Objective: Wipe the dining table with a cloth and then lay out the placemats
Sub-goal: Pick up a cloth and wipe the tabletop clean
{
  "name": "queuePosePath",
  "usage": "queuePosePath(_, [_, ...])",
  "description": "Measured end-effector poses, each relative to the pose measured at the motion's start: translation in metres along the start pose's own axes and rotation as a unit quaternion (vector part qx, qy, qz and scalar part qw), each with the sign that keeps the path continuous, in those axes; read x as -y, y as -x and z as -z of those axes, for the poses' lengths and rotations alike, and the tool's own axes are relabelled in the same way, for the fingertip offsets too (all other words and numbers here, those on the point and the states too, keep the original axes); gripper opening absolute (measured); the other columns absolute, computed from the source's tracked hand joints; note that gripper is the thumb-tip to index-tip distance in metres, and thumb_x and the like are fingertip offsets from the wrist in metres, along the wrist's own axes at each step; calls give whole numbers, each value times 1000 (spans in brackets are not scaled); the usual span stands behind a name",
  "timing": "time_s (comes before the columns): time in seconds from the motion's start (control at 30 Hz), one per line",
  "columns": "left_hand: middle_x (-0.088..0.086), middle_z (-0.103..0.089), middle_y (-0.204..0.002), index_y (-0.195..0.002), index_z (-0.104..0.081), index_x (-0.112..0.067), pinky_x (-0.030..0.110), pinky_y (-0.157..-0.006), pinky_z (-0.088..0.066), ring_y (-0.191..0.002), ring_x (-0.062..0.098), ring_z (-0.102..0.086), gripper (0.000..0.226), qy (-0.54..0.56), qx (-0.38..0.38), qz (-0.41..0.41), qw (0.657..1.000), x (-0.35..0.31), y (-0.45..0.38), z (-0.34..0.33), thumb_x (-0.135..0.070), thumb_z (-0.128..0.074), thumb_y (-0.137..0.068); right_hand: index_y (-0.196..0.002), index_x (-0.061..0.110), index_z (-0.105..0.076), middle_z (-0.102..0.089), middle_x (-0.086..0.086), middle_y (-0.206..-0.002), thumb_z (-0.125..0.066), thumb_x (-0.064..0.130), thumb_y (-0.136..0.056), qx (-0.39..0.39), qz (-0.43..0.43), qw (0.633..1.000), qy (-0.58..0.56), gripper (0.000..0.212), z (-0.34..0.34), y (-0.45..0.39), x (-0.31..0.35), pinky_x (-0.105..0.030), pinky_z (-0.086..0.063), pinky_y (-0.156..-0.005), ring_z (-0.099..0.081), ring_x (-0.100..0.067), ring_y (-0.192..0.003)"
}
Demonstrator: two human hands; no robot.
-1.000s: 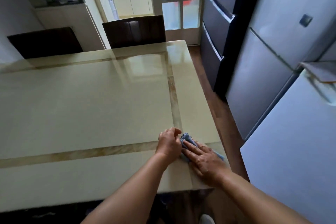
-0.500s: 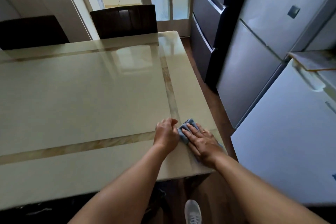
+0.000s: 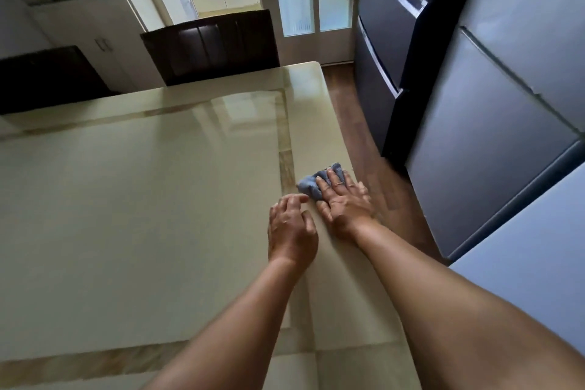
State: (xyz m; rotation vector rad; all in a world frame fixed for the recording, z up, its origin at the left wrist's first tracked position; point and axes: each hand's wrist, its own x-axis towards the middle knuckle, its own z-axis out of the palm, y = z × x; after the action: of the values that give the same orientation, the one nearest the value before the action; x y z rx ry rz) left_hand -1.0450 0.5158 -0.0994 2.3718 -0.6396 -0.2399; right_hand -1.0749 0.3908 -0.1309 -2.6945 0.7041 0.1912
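Still wiping — my right hand presses the cloth flat, center-right of frame; left hand loose, holding nothing. No placemats visible on table.

Bare table lies open leftward; fridge stands right.

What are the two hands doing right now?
Left hand: open, fingers loosely curled, holding nothing, beside the cloth.
Right hand: open and flat, pressing the blue cloth onto the table.
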Motion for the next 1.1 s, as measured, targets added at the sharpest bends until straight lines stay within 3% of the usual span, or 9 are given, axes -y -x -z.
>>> queuePosePath(0.17, [4, -51, -130, -120, -54, -16, 27, -109, -23, -125, 22, -37, 34, 4, 8, -13, 1000, -8, -20, -19, -9, -43, -89, -152, 19, 0, 9, -8, -160, -26, 34, -101, -34, -120, 980, -156, 59, 12, -42, -11, -37, -12, -116, -6, -31, -146])
queuePosePath(0.23, [5, -52, -130, -119, -55, -16, 26, -109, -23, -125, 21, -37, 33, 2, 12, -12, 1000, -6, -20, -21, -9, -42, -89, -150, 11, -10, -14, -18, -156, -28, 33, -101, -56, -178, 959, -215, 57, 14, -46, -14, -39, -28, -109, -28, -35, -139])
queuePosePath(0.3, [4, -53, -129, -119, -55, -16, 26, -109, -23, -124, 21, -37, 33, 2, 15, -6, 1000, -3, -20, -20, -9, -42, -89, -137, 5, -31, -42, -22, -141, -29, 31, -100, -75, -227, 943, -230, 46, 18, -46, -16, -38, -38, -98, -45, -37, -126])
queuePosePath(0.43, [3, -52, -130, -120, -54, -17, 26, -106, -25, -125, 21, -37, 33, 8, 26, 12, 1000, -3, -19, -13, -10, -41, -90, -121, 5, -52, -65, -14, -118, -34, 24, -99, -47, -260, 945, -194, 34, 30, -41, -20, -32, -41, -92, -53, -33, -120])
queuePosePath(0.57, [5, -51, -132, -124, -51, -17, 29, -105, -30, -123, 22, -43, 34, 46, 38, 13, 998, -15, -14, 1, -14, -43, -91, -120, 10, -49, -61, -11, -121, -27, 35, -100, -127, -247, 949, -150, 39, 51, -3, -21, -35, -42, -89, -55, -33, -115])
queuePosePath(0.77, [10, -63, -115, -120, -52, -13, 37, -95, -47, -106, 27, -59, 37, 210, 110, 32, 971, -55, 23, 23, -38, -37, -96, -143, 23, -35, -45, -2, -143, -43, 32, -98, -228, -50, 954, -189, 47, 70, 89, 14, -25, -32, -92, -47, -24, -124])
queuePosePath(0.87, [12, -64, -108, -115, -54, -10, 37, -90, -50, -100, 28, -60, 40, 279, 137, 59, 949, -81, 60, 29, -40, -37, -96, -147, 17, -22, -50, -9, -138, -52, 34, -94, -222, -73, 942, -242, 64, 68, 139, 24, -33, -40, -96, -54, -28, -119])
queuePosePath(1.0, [11, -64, -112, -116, -54, -10, 31, -87, -48, -101, 26, -60, 39, 298, 182, 65, 935, -103, 115, 28, -41, -45, -93, -130, 11, -44, -53, -8, -128, -61, 21, -86, -241, -91, 947, -191, 49, 64, 213, 20, -30, -44, -87, -58, -28, -108])
queuePosePath(1.1, [5, -61, -103, -113, -50, -9, 28, -82, -46, -93, 24, -58, 40, 296, 204, 89, 929, -120, 162, 22, -40, -52, -89, -132, 15, -44, -40, -5, -137, -59, 19, -86, -236, -137, 943, -193, 48, 66, 273, 15, -38, -49, -89, -59, -31, -106])
